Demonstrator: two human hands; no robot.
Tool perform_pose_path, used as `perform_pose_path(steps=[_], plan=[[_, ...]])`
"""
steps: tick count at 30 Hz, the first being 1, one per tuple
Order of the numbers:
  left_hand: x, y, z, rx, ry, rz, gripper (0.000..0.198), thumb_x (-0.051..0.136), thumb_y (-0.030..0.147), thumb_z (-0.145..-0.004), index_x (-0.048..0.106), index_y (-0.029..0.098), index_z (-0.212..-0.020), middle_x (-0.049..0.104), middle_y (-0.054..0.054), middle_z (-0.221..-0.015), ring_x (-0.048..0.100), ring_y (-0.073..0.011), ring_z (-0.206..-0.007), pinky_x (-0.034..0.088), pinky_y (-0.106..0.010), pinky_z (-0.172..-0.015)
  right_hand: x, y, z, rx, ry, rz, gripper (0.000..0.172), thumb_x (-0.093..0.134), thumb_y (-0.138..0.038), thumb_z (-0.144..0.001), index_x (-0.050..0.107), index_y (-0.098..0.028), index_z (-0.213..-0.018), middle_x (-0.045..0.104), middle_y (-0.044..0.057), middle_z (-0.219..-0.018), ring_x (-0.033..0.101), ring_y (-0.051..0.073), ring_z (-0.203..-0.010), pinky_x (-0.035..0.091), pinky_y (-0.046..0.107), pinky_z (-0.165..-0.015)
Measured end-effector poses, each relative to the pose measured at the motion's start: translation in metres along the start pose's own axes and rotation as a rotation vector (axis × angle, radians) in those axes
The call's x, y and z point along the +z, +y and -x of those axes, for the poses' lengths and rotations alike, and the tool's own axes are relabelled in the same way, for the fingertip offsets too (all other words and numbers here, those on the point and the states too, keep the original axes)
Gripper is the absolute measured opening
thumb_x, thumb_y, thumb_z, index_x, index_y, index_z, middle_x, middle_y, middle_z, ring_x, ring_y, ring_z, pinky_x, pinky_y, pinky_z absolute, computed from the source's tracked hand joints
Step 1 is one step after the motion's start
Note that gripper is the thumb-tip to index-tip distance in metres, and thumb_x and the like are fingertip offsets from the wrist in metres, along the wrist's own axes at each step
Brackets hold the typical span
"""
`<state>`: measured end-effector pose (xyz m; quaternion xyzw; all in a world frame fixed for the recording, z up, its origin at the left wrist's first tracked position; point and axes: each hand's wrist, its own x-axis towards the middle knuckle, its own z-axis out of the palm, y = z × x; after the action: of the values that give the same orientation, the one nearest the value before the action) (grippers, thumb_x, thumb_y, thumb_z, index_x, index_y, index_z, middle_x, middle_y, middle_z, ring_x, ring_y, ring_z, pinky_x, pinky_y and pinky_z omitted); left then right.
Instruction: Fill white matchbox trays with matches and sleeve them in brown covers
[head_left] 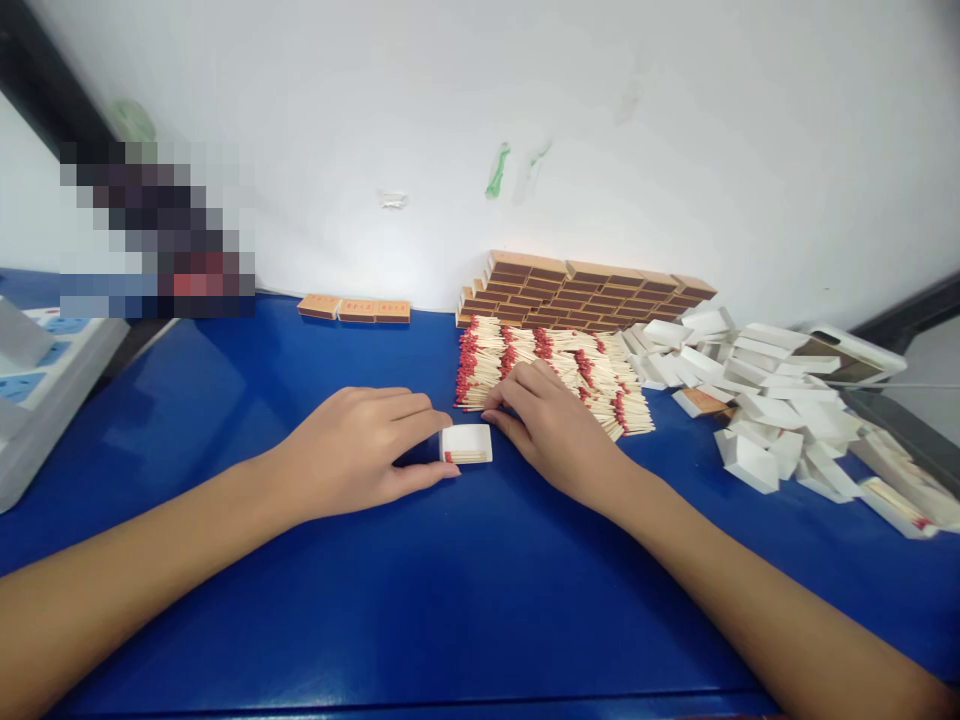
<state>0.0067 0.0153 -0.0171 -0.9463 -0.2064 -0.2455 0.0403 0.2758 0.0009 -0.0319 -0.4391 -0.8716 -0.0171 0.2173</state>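
Observation:
A small white matchbox tray [466, 441] with a few red-tipped matches in it lies on the blue table [420, 600]. My left hand [360, 450] rests beside it, thumb and forefinger pinching its left end. My right hand [551, 420] lies palm down just right of the tray, fingers curled onto the near edge of a heap of red-tipped matches [555, 370]. Whether those fingers grip any matches is hidden.
A stack of brown matchbox sleeves [585, 290] stands against the white wall. Three more sleeves [354, 308] lie in a row to the left. A pile of white empty trays [780, 400] covers the right side. A white power strip [37, 380] sits at the far left.

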Motion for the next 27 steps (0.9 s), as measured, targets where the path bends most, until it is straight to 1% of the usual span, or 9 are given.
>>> perform_pose_path(steps=[4,10,16,21,27], plan=[[-0.0014,0.0014,-0.0012,0.037,0.022,-0.047,0.027,0.066,0.041,-0.105,0.074,0.016,-0.109,0.076,-0.002,-0.091,0.072,-0.0171,-0.078,0.053,-0.031,-0.072,0.0011,0.0008,-0.0007,0.000,0.006,0.010,0.006,0.058,-0.019,-0.107,0.064,-0.019,-0.105,0.066,0.013,-0.106,0.058,0.030,-0.100,0.052,0.047,-0.089],[-0.0017,0.0025,-0.0011,0.069,0.029,-0.087,0.028,0.065,0.042,-0.106,0.073,0.015,-0.110,0.076,-0.003,-0.091,0.072,-0.0174,-0.078,0.054,-0.030,-0.073,0.0002,0.0014,-0.0003,-0.017,0.016,0.014,0.010,0.057,-0.019,-0.108,0.064,-0.019,-0.101,0.065,0.013,-0.103,0.058,0.029,-0.099,0.052,0.046,-0.087],[-0.0034,0.0028,-0.0012,0.080,0.029,-0.100,0.030,0.066,0.043,-0.105,0.074,0.014,-0.109,0.076,-0.004,-0.089,0.072,-0.0180,-0.077,0.055,-0.031,-0.073,-0.0024,0.0016,0.0005,-0.027,0.048,-0.008,0.005,0.061,-0.019,-0.106,0.063,-0.020,-0.102,0.065,0.012,-0.102,0.060,0.028,-0.098,0.053,0.043,-0.085],[-0.0031,0.0037,-0.0013,0.084,0.030,-0.117,0.030,0.063,0.043,-0.107,0.074,0.015,-0.107,0.077,-0.003,-0.090,0.073,-0.0180,-0.077,0.055,-0.031,-0.072,-0.0013,0.0020,0.0007,-0.028,0.019,0.010,0.011,0.060,-0.021,-0.107,0.061,-0.020,-0.096,0.064,0.011,-0.099,0.060,0.028,-0.096,0.052,0.043,-0.084],[-0.0024,0.0032,-0.0011,0.067,0.005,-0.102,0.031,0.061,0.045,-0.108,0.074,0.017,-0.106,0.077,-0.003,-0.090,0.072,-0.0171,-0.077,0.054,-0.031,-0.072,-0.0048,0.0029,0.0030,-0.002,-0.041,0.001,0.009,0.058,-0.020,-0.107,0.060,-0.021,-0.098,0.065,0.012,-0.102,0.059,0.030,-0.100,0.052,0.045,-0.086]])
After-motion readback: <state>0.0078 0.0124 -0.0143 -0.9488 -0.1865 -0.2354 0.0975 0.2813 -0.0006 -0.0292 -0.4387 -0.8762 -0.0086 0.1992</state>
